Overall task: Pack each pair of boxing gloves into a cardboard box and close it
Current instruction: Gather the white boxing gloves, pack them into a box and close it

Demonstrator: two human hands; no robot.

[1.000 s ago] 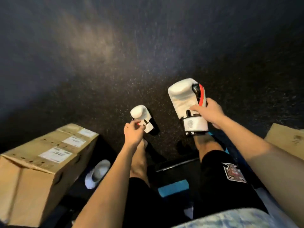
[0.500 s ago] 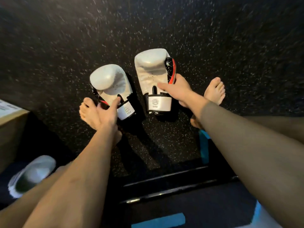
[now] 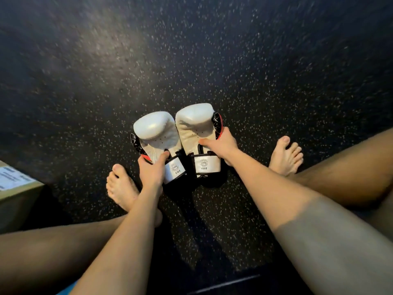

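Cardboard box (image 3: 20,193), lower left: the landmark. Well to its right, the left hand (image 3: 152,171) grips the left glove (image 3: 156,133) at the cuff. Farther right of the box, the right hand (image 3: 223,145) clasps the right glove (image 3: 195,126). The gloves sit just beside each other, long axes pointing away from the person over the speckled floor (image 3: 212,60). The left hand is nearer the box.

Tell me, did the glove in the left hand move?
Yes. The left glove, held by the left hand, shifted right, away from the bare left foot, close beside the right glove.
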